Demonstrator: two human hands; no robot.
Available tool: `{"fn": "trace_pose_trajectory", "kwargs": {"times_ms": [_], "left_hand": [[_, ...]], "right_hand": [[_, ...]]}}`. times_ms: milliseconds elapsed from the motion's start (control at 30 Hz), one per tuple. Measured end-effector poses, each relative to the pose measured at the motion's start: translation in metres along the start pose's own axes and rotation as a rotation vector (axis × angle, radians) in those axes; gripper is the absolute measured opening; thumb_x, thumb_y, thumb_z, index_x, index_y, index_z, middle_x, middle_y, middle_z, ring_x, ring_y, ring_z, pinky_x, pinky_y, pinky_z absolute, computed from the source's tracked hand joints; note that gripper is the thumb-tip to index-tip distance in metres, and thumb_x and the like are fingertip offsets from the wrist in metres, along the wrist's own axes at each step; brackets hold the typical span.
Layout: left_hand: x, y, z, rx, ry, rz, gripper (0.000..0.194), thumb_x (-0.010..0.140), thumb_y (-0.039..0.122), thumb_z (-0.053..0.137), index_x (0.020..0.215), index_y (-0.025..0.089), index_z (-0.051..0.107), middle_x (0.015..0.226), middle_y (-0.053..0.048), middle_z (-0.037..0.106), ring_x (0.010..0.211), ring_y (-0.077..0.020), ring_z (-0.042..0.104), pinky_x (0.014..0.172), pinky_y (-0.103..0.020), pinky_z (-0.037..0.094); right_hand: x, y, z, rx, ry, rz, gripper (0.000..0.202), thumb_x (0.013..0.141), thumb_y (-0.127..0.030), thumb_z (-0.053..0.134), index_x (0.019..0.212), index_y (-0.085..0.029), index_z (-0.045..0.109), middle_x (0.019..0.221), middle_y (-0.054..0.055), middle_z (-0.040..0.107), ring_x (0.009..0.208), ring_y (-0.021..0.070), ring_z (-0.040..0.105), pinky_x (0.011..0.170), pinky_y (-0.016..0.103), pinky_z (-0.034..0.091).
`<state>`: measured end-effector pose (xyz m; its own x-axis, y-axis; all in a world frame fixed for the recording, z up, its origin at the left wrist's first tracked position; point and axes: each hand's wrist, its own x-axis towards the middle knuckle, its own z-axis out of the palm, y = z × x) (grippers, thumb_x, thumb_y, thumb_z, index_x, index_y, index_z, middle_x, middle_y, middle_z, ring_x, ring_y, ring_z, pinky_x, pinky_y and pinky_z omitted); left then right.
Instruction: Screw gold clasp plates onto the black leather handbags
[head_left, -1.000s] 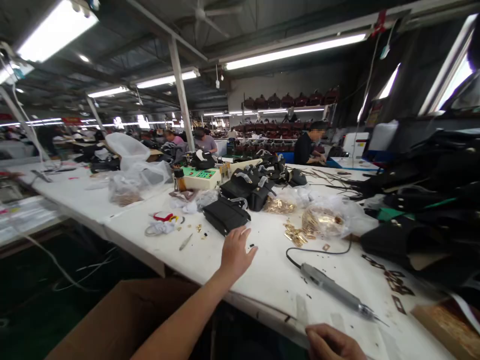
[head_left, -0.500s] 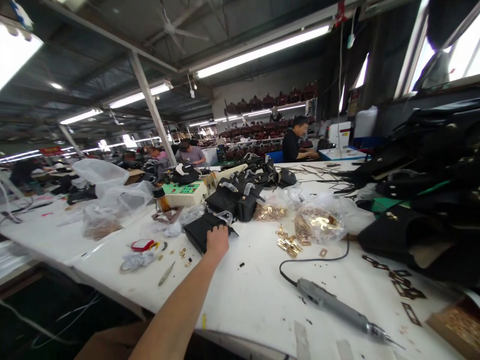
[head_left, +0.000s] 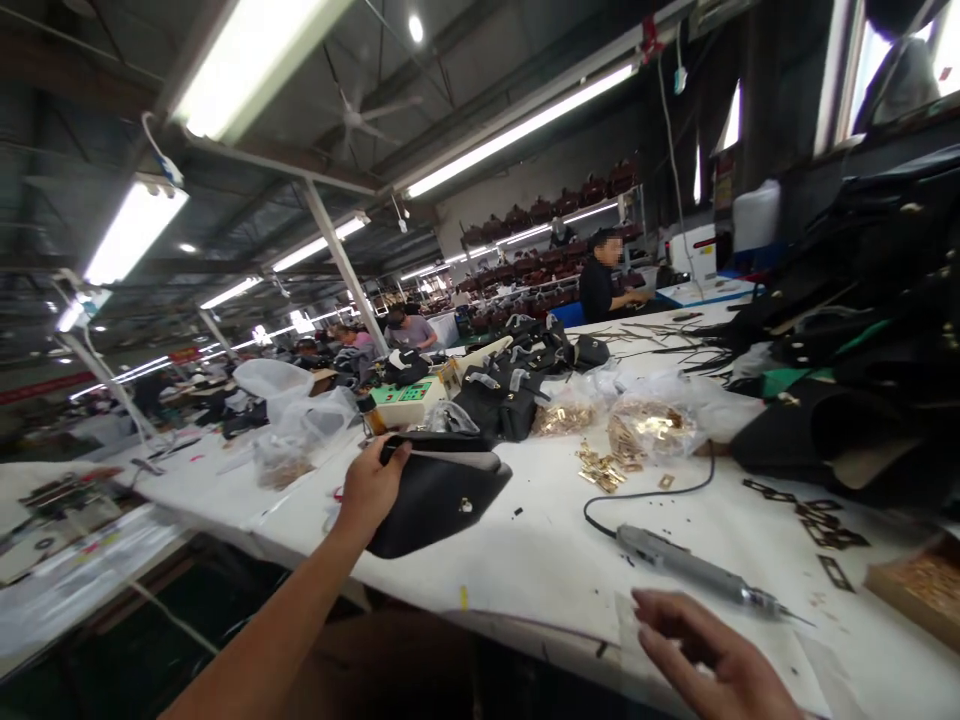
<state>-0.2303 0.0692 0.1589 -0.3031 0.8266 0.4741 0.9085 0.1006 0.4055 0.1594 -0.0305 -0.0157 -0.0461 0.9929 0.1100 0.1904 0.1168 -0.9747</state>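
My left hand (head_left: 373, 487) grips the upper left edge of a black bag (head_left: 435, 500), whose flap with a small gold clasp (head_left: 466, 505) faces me above the white table. Near the front edge at the lower right, my right hand (head_left: 705, 650) has its fingers apart and holds nothing. Beyond it lies a grey electric screwdriver (head_left: 682, 570) with its cable curling back. Small gold metal pieces (head_left: 604, 468) lie loose right of the bag, beside a clear plastic bag of gold parts (head_left: 652, 428).
More black bags (head_left: 510, 395) stand behind, next to a green-and-cream machine (head_left: 405, 395). Black pieces (head_left: 840, 430) are heaped at the right, near dark metal frames (head_left: 825, 525) and a cardboard box (head_left: 919, 590). A person (head_left: 600, 280) sits farther back.
My left hand has moved left and towards me with the black bag, whose clasp side now shows. My right hand has come into view at the lower right. The view has shifted left.
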Motion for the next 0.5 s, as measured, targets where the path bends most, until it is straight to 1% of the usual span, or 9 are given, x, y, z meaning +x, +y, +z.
{"fn": "trace_pose_trajectory", "kwargs": {"times_ms": [67,100,167,200,233,300,367,433,500], "left_hand": [[-0.034,0.019,-0.013,-0.411,-0.129,-0.062,0.049,0.091,0.059,0.059,0.117,0.018,0.067,0.105,-0.008,0.076,0.094,-0.0266,0.071,0.078,-0.032,0.055],[-0.053,0.030,-0.015,-0.593,-0.211,-0.131,0.052,0.086,0.061,0.066,0.115,0.018,0.068,0.104,-0.008,0.077,0.093,-0.0273,0.072,0.078,-0.033,0.056],[-0.091,0.049,-0.012,-0.783,-0.322,-0.301,0.054,0.077,0.059,0.078,0.109,0.017,0.070,0.101,-0.009,0.077,0.090,-0.0278,0.073,0.077,-0.033,0.057],[-0.110,0.058,-0.007,-0.826,-0.346,-0.388,0.054,0.072,0.057,0.083,0.107,0.017,0.071,0.100,-0.009,0.078,0.090,-0.0278,0.073,0.076,-0.033,0.057],[-0.128,0.065,-0.001,-0.873,-0.376,-0.458,0.054,0.070,0.054,0.086,0.106,0.017,0.071,0.100,-0.009,0.078,0.091,-0.0277,0.074,0.077,-0.032,0.057],[-0.159,0.075,0.014,-0.995,-0.486,-0.540,0.052,0.070,0.048,0.088,0.108,0.017,0.072,0.099,-0.008,0.079,0.092,-0.0271,0.075,0.081,-0.033,0.058],[-0.185,0.080,0.030,-1.115,-0.613,-0.576,0.048,0.073,0.044,0.087,0.110,0.017,0.072,0.097,-0.008,0.079,0.090,-0.0262,0.075,0.084,-0.033,0.058],[-0.206,0.081,0.048,-1.182,-0.724,-0.598,0.046,0.074,0.042,0.086,0.109,0.017,0.073,0.097,-0.009,0.079,0.087,-0.0262,0.076,0.084,-0.034,0.058],[-0.221,0.079,0.068,-1.205,-0.834,-0.601,0.046,0.075,0.043,0.084,0.111,0.016,0.073,0.097,-0.010,0.079,0.085,-0.0273,0.076,0.081,-0.036,0.058]], "right_hand": [[0.015,-0.026,-0.003,-0.048,0.096,-0.174,0.044,0.083,-0.055,0.071,0.118,-0.028,0.075,0.118,0.008,0.073,0.098,0.0285,0.072,0.077,0.033,0.062],[0.021,-0.040,-0.006,-0.080,0.140,-0.265,0.045,0.085,-0.054,0.069,0.123,-0.029,0.072,0.127,0.009,0.069,0.105,0.0288,0.070,0.082,0.035,0.061],[0.026,-0.067,-0.013,-0.147,0.176,-0.444,0.049,0.087,-0.051,0.070,0.131,-0.030,0.067,0.139,0.009,0.062,0.123,0.0302,0.061,0.100,0.041,0.054],[0.026,-0.078,-0.018,-0.184,0.152,-0.510,0.051,0.086,-0.050,0.072,0.133,-0.030,0.065,0.140,0.009,0.061,0.127,0.0304,0.059,0.106,0.043,0.050],[0.024,-0.087,-0.023,-0.224,0.095,-0.548,0.051,0.086,-0.049,0.073,0.133,-0.030,0.066,0.137,0.009,0.063,0.126,0.0300,0.059,0.108,0.043,0.048],[0.018,-0.096,-0.033,-0.304,-0.075,-0.533,0.040,0.089,-0.045,0.070,0.125,-0.029,0.070,0.122,0.008,0.071,0.112,0.0271,0.066,0.099,0.038,0.052],[0.009,-0.094,-0.042,-0.362,-0.208,-0.462,0.025,0.095,-0.040,0.064,0.114,-0.028,0.075,0.107,0.005,0.075,0.095,0.0229,0.069,0.086,0.032,0.054],[0.002,-0.085,-0.051,-0.412,-0.266,-0.393,0.020,0.097,-0.037,0.060,0.104,-0.027,0.076,0.095,0.003,0.075,0.084,0.0205,0.068,0.075,0.029,0.052],[-0.004,-0.072,-0.058,-0.446,-0.297,-0.320,0.016,0.094,-0.037,0.063,0.093,-0.026,0.075,0.084,0.002,0.072,0.076,0.0194,0.064,0.068,0.028,0.047]]}}
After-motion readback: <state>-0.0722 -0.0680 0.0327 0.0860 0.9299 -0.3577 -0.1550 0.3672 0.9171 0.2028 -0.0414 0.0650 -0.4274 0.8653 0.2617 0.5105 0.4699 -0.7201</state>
